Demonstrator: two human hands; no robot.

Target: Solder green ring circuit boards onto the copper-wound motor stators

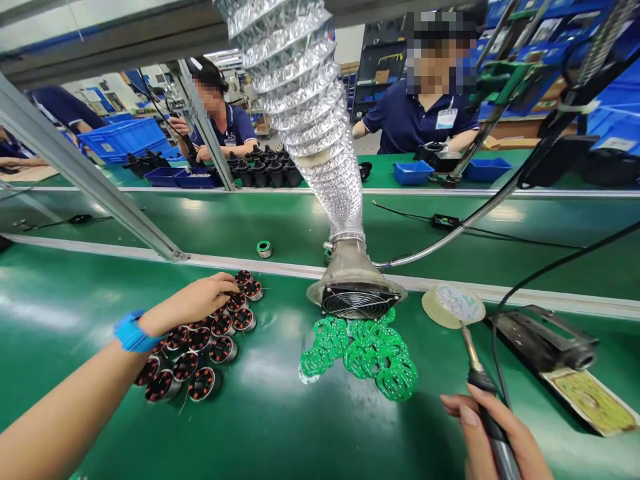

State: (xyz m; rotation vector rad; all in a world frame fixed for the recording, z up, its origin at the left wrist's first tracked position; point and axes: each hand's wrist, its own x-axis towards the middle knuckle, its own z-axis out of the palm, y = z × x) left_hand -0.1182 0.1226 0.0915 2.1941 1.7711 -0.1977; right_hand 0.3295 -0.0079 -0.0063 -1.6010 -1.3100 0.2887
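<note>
More than a dozen round motor parts [202, 383], silvery cups with black and copper-red insides, stand packed together on our green bench [260, 427], left of the middle. Our left hand [213, 297] reaches over this cluster, its fingers bent down at the far end among the last few parts; we cannot tell whether they have closed on one or merely touch it. A blue wristband [133, 331] circles that wrist, and a few thin wire ends stick out beside the parts.

Our right hand [521, 440], at the lower right, is wrapped around the dark handle of a soldering iron [483, 381], which points away from us. Its tip meets the near edge of a pale round block [460, 303] with a flecked top, though we cannot make out whether they touch.

Between our hands lies a heap of green ring-shaped boards [395, 380], just in front of a fan [360, 301] set in a hood under a silvery duct [310, 120]. To the right of the iron we have a black stand [555, 337] with a yellowish pad [590, 400] at its near end.

Beyond our bench, a single cup topped with green [264, 249] sits on a green strip [225, 220]. Across from us, two co-workers in dark blue shirts, one at left [237, 127] and one at right [400, 120], have blue bins [413, 173] and black parts [263, 172] near them.
</note>
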